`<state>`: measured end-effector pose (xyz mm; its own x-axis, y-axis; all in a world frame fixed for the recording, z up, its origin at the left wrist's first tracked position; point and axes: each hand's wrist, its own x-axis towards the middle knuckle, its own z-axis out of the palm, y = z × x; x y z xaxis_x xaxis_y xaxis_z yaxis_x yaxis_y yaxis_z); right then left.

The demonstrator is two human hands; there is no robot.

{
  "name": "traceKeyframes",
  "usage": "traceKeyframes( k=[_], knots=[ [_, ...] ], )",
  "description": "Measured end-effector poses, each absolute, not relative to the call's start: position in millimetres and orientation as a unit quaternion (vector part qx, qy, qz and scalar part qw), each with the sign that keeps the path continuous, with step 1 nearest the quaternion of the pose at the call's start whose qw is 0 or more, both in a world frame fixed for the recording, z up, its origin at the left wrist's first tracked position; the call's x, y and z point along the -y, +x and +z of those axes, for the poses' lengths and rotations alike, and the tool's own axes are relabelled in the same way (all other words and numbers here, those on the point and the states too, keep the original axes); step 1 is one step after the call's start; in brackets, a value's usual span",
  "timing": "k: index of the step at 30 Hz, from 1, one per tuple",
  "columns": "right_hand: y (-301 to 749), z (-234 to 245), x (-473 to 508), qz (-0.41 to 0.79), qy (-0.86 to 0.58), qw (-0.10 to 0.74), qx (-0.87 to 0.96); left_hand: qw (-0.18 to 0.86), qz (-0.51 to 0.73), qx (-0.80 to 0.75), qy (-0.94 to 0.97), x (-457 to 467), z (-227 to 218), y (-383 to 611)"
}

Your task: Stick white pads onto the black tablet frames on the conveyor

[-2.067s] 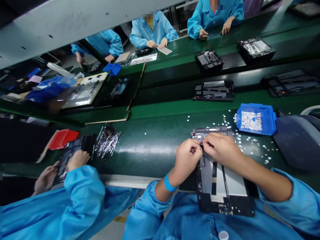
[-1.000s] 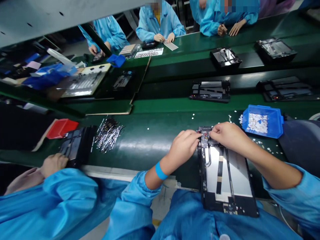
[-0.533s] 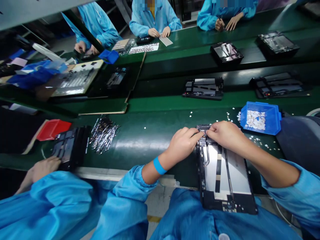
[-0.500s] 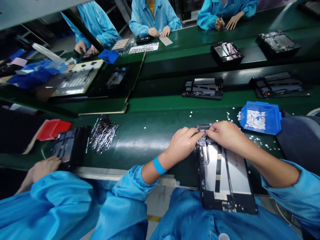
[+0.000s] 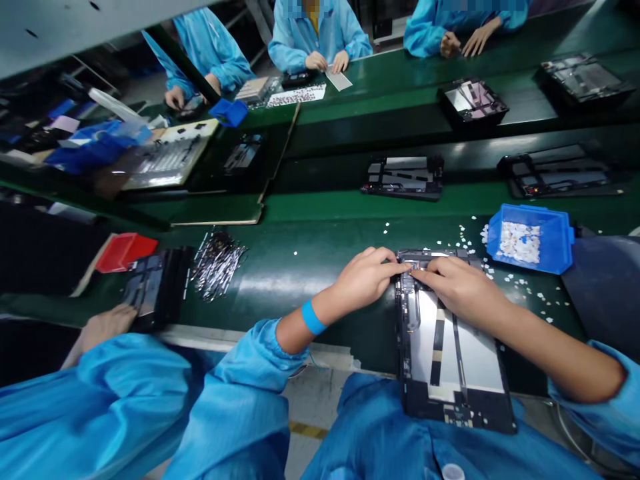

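Observation:
An opened tablet [image 5: 473, 343] with bare screen backing, dark flex cables and a black frame leans from the table edge toward my lap. Over its top left corner, my left hand [image 5: 367, 277] has curled fingers, with the forefinger tip touching small parts there. My right hand [image 5: 457, 283] comes in from the other side, fingers bent together, its fingertips pressing the same spot close to the left ones. Whatever lies under or between the fingertips is too small and covered to make out. A blue wristband [image 5: 313, 318] circles my left wrist.
A blue bin [image 5: 555, 243] of small white pieces stands right of the tablet, with loose pieces scattered around. Leftward lie a pile of thin metallic strips [image 5: 217, 267], a red tray [image 5: 125, 252] and a co-worker's hand [image 5: 107, 325] on stacked devices. More opened tablets [image 5: 403, 177] rest beyond.
My right hand has flattened and its fingertips have shifted slightly down at the tablet's corner; my left forefinger now reaches straighter. The view has swung slightly left.

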<state>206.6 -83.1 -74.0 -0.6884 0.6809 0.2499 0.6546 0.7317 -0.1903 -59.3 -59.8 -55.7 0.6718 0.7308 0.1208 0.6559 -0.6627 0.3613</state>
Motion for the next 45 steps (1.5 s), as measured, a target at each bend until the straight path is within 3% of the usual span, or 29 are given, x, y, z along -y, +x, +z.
traceKeyframes(
  k=[6, 10, 13, 16, 20, 24, 36, 42, 45],
  knots=[
    [202, -61, 81, -0.053, -0.315, 0.086, 0.944, 0.079, 0.071, -0.386, 0.916, 65, -48, -56],
    [199, -56, 76, -0.006, -0.319, 0.103, 0.942, -0.011, 0.011, -0.372, 0.928, 73, -41, -53],
    [218, -51, 89, 0.096, -0.361, 0.237, 0.897, -0.033, -0.005, -0.371, 0.928, 77, -40, -54],
    [260, -53, 137, 0.171, -0.502, 0.392, 0.752, -0.002, 0.04, -0.366, 0.93, 79, -43, -59],
    [319, -79, 215, 0.276, -0.67, 0.568, 0.39, 0.02, 0.173, -0.372, 0.912, 72, -51, -70],
    [374, -108, 249, 0.258, -0.669, 0.69, 0.095, 0.03, 0.217, -0.357, 0.908, 61, -50, -70],
    [424, -123, 212, 0.332, -0.657, 0.676, 0.035, 0.089, 0.223, -0.358, 0.902, 69, -26, -53],
    [379, -108, 239, 0.354, -0.652, 0.668, 0.054, 0.151, 0.251, -0.395, 0.871, 78, -25, -54],
    [332, -88, 227, 0.396, -0.653, 0.622, 0.171, 0.239, 0.27, -0.41, 0.838, 89, -18, -33]
  ],
)
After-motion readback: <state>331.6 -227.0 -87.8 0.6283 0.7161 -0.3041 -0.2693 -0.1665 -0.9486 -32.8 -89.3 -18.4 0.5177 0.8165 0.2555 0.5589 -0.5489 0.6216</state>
